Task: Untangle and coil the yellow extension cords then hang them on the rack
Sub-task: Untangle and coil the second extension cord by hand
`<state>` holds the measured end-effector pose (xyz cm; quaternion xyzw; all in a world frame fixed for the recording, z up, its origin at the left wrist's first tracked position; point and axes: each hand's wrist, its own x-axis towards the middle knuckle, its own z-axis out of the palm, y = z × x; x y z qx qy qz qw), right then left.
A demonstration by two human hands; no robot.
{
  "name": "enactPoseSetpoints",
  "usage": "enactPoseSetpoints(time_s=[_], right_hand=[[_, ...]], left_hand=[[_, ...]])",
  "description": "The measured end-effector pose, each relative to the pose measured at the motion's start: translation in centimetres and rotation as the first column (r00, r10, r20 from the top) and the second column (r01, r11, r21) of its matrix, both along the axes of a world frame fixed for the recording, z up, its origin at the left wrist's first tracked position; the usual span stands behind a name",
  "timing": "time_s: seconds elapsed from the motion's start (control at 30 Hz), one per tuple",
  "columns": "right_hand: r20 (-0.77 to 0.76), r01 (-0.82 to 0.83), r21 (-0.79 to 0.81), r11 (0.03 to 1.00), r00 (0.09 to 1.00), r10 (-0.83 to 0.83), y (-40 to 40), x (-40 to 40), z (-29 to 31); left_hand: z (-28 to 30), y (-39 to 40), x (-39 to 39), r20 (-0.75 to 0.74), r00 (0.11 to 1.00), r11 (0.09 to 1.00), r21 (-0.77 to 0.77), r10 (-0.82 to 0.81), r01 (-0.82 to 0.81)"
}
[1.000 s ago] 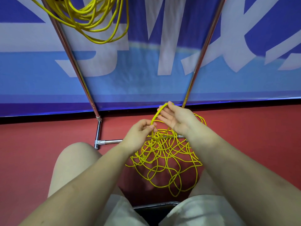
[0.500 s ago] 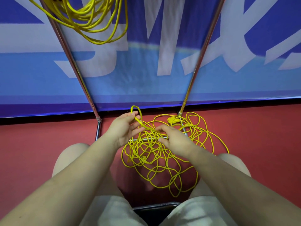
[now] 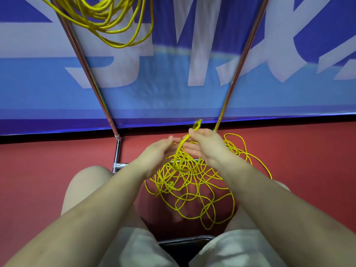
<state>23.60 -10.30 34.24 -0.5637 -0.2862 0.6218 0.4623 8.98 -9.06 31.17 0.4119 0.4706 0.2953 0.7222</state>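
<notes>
We sat over the tangled yellow extension cord (image 3: 194, 185), heaped on the red floor (image 3: 308, 160) against the rack's base bar (image 3: 117, 153). Our right hand (image 3: 207, 145) pinched a raised strand; our left hand (image 3: 157, 153) lay open-fingered beside it. One coiled cord (image 3: 115, 20) already hung. Pulling that strand hard would likely tighten knots.

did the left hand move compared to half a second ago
Yes. The left hand has shifted right, away from the rack's left pole base, closing toward the right hand over the tangled yellow cord.
</notes>
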Motion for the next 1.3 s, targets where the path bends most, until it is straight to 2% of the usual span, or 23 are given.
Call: enactPoseSetpoints(time_s=[0.07, 0.13, 0.23, 0.3, 0.33, 0.37, 0.4, 0.47, 0.53, 0.57, 0.6, 0.7, 0.73, 0.77, 0.83, 0.87, 0.9, 0.97, 1.03, 1.1, 1.2, 1.27, 1.3], right_hand=[[-0.131, 0.098, -0.081, 0.992, 0.985, -0.109, 0.8, 0.2, 0.8], [-0.173, 0.166, -0.107, 0.980, 0.968, -0.183, 1.3, 0.6, 1.1], [-0.225, 0.143, -0.039, 0.989, 0.963, -0.148, 1.3, 0.8, 1.1], [-0.077, 0.009, 0.012, 1.000, 0.997, -0.008, 0.7, 0.7, 0.4], [0.087, -0.095, 0.019, 0.995, 0.992, 0.093, 0.2, 0.6, -0.3], [0.271, -0.212, 0.010, 0.977, 0.941, 0.202, -0.5, 0.5, -0.9], [0.428, -0.330, -0.012, 0.944, 0.851, 0.304, -1.0, 0.4, -1.8], [0.625, -0.516, -0.087, 0.852, 0.638, 0.450, -2.1, 0.3, -3.7], [0.798, -0.601, -0.144, 0.786, 0.400, 0.452, -2.7, 0.4, -4.9], [0.850, -0.610, -0.144, 0.779, 0.327, 0.413, -2.8, 0.6, -5.1], [0.872, -0.603, -0.123, 0.788, 0.314, 0.376, -2.9, 0.7, -5.2], [0.870, -0.531, -0.024, 0.847, 0.406, 0.279, -2.3, 1.1, -4.5], [0.841, -0.499, 0.014, 0.867, 0.475, 0.260, -2.0, 1.0, -4.1], [0.776, -0.451, 0.057, 0.891, 0.582, 0.244, -1.8, 0.9, -3.6], [0.511, -0.285, 0.116, 0.951, 0.838, 0.189, -1.2, 0.4, -2.3], [0.338, -0.184, 0.108, 0.977, 0.931, 0.138, -0.8, 0.3, -1.6], [0.178, -0.085, 0.079, 0.993, 0.982, 0.070, -0.4, 0.1, -1.0], [-0.098, 0.073, -0.007, 0.997, 0.992, -0.074, 0.4, 0.2, 0.2], [-0.216, 0.172, -0.077, 0.982, 0.959, -0.185, 1.3, 0.5, 0.9], [-0.253, 0.201, -0.080, 0.976, 0.943, -0.215, 1.9, 0.7, 1.2], [-0.217, 0.095, 0.004, 0.995, 0.972, -0.092, 1.8, 0.9, 1.1], [0.071, -0.095, 0.039, 0.995, 0.993, 0.092, 1.0, 0.9, 0.4], [0.272, -0.206, 0.040, 0.978, 0.944, 0.188, 0.5, 0.8, -0.1]], left_hand=[[-0.4, -1.1, 0.4, -0.059, 0.996, 0.996, 0.036, -0.074, 0.076], [-0.6, -1.6, 0.5, -0.116, 0.991, 0.991, 0.103, -0.071, 0.083], [-0.3, -1.5, 0.4, -0.091, 0.996, 0.988, 0.154, -0.006, 0.020], [0.0, -1.3, 0.2, -0.096, 0.994, 0.986, 0.162, 0.057, -0.041], [0.2, -1.2, 0.1, -0.086, 0.992, 0.986, 0.150, 0.091, -0.078], [0.3, -1.0, 0.0, -0.062, 0.989, 0.984, 0.128, 0.133, -0.124], [0.5, -0.9, -0.2, -0.023, 0.984, 0.980, 0.092, 0.179, -0.176], [0.9, -0.3, -0.4, 0.072, 0.959, 0.961, -0.003, 0.275, -0.275], [1.4, 0.3, -0.6, 0.147, 0.922, 0.933, -0.095, 0.359, -0.348], [1.6, 0.6, -0.7, 0.174, 0.903, 0.918, -0.128, 0.393, -0.375], [2.0, 0.8, -0.9, 0.208, 0.882, 0.904, -0.160, 0.424, -0.397], [2.4, 1.4, -1.5, 0.316, 0.836, 0.893, -0.200, 0.448, -0.403], [2.4, 1.5, -1.7, 0.330, 0.844, 0.905, -0.193, 0.423, -0.378], [2.2, 1.5, -1.7, 0.303, 0.875, 0.925, -0.168, 0.378, -0.341], [1.3, 1.0, -1.4, 0.173, 0.955, 0.969, -0.104, 0.241, -0.225], [0.7, 0.6, -1.0, 0.111, 0.980, 0.985, -0.073, 0.167, -0.159], [0.2, 0.1, -0.7, 0.058, 0.993, 0.994, -0.042, 0.102, -0.099], [-0.5, -1.0, 0.1, -0.010, 1.000, 1.000, 0.025, 0.002, -0.001], [-0.8, -1.7, 0.7, -0.066, 0.997, 0.992, 0.116, -0.046, 0.054], [-0.7, -1.7, 1.0, -0.107, 0.993, 0.983, 0.171, -0.050, 0.067], [0.2, -1.2, 1.0, -0.122, 0.992, 0.979, 0.200, -0.024, 0.048], [0.9, -0.7, 0.9, -0.122, 0.992, 0.980, 0.197, 0.017, 0.008], [1.2, -0.4, 0.8, -0.111, 0.993, 0.982, 0.186, 0.045, -0.023]])
